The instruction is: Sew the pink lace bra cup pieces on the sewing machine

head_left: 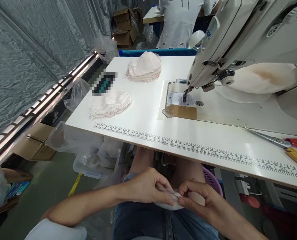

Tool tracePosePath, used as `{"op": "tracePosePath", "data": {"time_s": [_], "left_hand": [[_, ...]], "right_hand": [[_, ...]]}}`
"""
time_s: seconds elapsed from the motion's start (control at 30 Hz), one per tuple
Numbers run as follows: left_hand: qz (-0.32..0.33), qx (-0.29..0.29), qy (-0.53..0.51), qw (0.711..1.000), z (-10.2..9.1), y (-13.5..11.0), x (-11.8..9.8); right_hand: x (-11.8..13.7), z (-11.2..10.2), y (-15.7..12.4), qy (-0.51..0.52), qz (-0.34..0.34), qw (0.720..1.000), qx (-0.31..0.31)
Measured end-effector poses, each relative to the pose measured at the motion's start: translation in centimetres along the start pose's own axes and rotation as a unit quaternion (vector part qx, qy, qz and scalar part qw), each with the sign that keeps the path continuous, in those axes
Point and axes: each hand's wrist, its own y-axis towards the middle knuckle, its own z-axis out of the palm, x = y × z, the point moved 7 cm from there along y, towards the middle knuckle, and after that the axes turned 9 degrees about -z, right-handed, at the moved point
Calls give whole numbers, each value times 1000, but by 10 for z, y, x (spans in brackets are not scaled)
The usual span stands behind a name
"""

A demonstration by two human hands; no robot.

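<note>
Below the table edge, over my lap, my left hand [148, 186] and my right hand [197, 196] pinch a small white fabric piece [169, 204] between their fingertips. Both hands are closed on it. Most of the piece is hidden under the fingers. On the white sewing table [143, 116] lie a stack of pale pink fabric cups [145, 67] and a pile of white lace pieces [110, 104]. The sewing machine [240, 36] stands at the right, its needle [185, 96] over the plate.
Scissors with red and yellow handles [285, 145] lie at the table's right edge. A printed ruler [188, 143] runs along the front edge. Plastic bags [76, 141] and cardboard boxes [35, 141] sit on the floor at left. A person in a white shirt [179, 20] stands beyond the table.
</note>
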Motion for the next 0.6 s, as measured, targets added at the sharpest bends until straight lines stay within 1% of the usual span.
{"op": "tracePosePath", "data": {"time_s": [0.1, 0.27, 0.4, 0.5, 0.6], "left_hand": [[-19, 0, -13, 1000, 0, 1, 4], [-37, 0, -35, 999, 4, 4, 9], [-35, -3, -46, 998, 7, 7, 9], [-30, 17, -70, 997, 11, 8, 6], [-30, 24, -79, 996, 12, 9, 3]], "right_hand": [[3, 0, 0, -31, 2, 1000, 0], [3, 3, 0, -67, -18, 998, -4], [-1, 3, -2, -73, -10, 997, -8], [-3, 4, -4, -68, -7, 998, -5], [-4, 3, -7, -68, -8, 998, -9]]}}
